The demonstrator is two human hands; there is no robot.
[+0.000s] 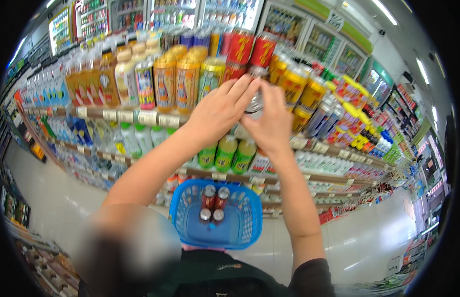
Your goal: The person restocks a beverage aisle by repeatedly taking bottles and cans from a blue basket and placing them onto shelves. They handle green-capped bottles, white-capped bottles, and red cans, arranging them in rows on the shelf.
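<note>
Both of my hands reach to the top shelf, fingertips meeting around silver-topped cans [255, 103]. My left hand [224, 105] lies palm down with its fingers stretched towards the cans; my right hand [271, 113] is at their right side, thumb and fingers apart. Whether either hand grips a can is hidden by the fingers. Red cans [240, 46] are stacked just behind the fingertips. Below my arms is a blue plastic shopping basket [255, 237], with several dark red cans [209, 196] standing inside it.
Yellow-topped orange cans [165, 85] stand left of my hands, golden cans [293, 83] to the right. Green-labelled bottles [223, 154] fill the shelf below. A shelf edge with price tags [147, 117] runs across. Glass-door drink refrigerators [174, 13] stand behind.
</note>
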